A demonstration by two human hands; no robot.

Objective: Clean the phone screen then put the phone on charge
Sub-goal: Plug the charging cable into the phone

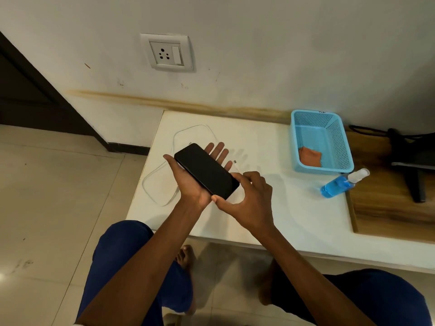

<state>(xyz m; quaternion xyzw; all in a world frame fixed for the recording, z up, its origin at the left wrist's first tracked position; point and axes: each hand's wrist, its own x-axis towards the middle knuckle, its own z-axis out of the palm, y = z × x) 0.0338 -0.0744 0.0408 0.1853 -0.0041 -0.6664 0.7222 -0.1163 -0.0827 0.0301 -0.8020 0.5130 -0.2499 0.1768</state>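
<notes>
Black glass: the phone [206,171] lies screen-up across your left hand [188,182], held above the white counter [282,208], its screen dark.
Left hand: your palm is flat under the phone, fingers straight and spread past its far edge, thumb up along the near long side; it carries the phone but does not clamp it.
Right hand: your right hand [247,196] has its fingers curled at the phone's near corner, thumb under the bottom edge. It seems to pinch that corner, and the white cable [160,182] appears to pass under these fingers, though you cannot tell whether they hold it.
Cable: it loops on the counter beneath your hands, with a small white plug end [234,162] just past your left fingertips.
Cleaning kit: the orange cloth [310,156] sits in the blue basket [341,147], and the blue spray bottle [341,183] lies on its side near it, both well apart from the phone.
Socket: the wall socket [167,52] has nothing plugged in.
Risk, slip: an open palm gives little hold; tilt it and the phone could slide onto the counter.
Risk, order: if the screen is not yet wiped, plugging in now would skip that step.
Risk, port: pushing the plug in crooked could strain the port.
</notes>
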